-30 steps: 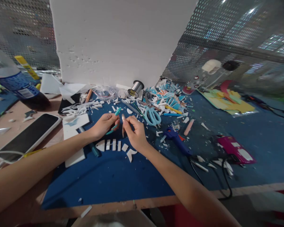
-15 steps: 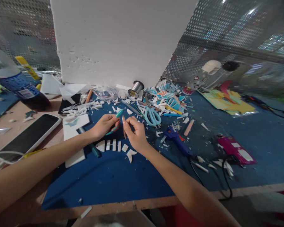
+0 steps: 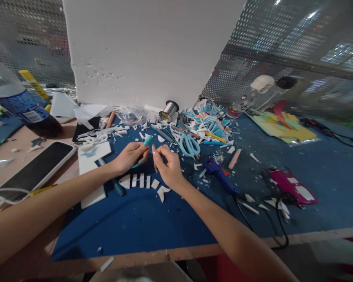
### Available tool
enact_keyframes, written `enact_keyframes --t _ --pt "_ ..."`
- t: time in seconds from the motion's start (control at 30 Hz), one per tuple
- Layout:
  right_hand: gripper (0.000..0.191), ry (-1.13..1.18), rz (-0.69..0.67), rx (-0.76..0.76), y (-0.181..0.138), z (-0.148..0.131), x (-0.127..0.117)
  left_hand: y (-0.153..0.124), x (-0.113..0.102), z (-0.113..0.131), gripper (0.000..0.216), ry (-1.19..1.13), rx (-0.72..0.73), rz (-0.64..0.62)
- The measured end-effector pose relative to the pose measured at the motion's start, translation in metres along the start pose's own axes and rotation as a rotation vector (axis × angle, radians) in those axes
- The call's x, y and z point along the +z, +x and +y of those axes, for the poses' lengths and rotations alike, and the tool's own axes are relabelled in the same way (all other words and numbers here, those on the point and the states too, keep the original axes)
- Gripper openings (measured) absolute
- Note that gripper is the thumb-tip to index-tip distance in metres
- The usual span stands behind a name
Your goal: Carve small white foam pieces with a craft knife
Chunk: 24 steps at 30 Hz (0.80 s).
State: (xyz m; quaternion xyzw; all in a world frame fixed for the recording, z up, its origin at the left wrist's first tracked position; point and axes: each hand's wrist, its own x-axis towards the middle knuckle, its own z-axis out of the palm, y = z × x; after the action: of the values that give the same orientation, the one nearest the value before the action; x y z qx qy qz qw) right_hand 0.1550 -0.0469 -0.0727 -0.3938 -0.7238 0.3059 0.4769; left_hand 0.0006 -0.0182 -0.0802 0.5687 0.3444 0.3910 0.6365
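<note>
Gripping the teal tool (image 3: 148, 141) in the left hand (image 3: 130, 155), curling the fingers around with one teal end jutting up past the thumb, probably nesting it in the palm for steadiness. Pinching thumb and finger together on the right hand (image 3: 168, 162), just beside the tool; perhaps holding something between them, too fine to tell. Poising both hands nearly together above the mat (image 3: 129, 235), likely for close control.

Just below the hands, seeing the white pieces (image 3: 141, 180) lying flat in a row, running from a rounded piece near the left hand to a forked piece (image 3: 162, 192) below the right. Seemingly lining up that way to make the order plain.

Under the left forearm, seeing a card (image 3: 91, 196) lying partly covered, bearing a bluish drawing at its far end. Just past the right hand, finding the scissors (image 3: 190, 144) resting with loops facing the hands, presumably for easy reach. To its right, seeing the glue gun (image 3: 222, 176) lying on its side, trailing its cord toward the right forearm.

Farther ahead of the hands, seeing the spool (image 3: 168, 110) and scraps (image 3: 213, 121) crowding against the board (image 3: 153, 51), probably sparing room nearer. Well left, finding the phone (image 3: 37, 168) lying on the tabletop (image 3: 71, 169).
</note>
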Motion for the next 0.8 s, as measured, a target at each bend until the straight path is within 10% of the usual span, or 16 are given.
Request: enact_keyframes --t 0.8 --pt "0.041 0.092 0.003 0.027 -0.001 -0.0001 -0.0004 0.0008 -0.0006 0.0024 0.05 -0.08 -0.038 0.023"
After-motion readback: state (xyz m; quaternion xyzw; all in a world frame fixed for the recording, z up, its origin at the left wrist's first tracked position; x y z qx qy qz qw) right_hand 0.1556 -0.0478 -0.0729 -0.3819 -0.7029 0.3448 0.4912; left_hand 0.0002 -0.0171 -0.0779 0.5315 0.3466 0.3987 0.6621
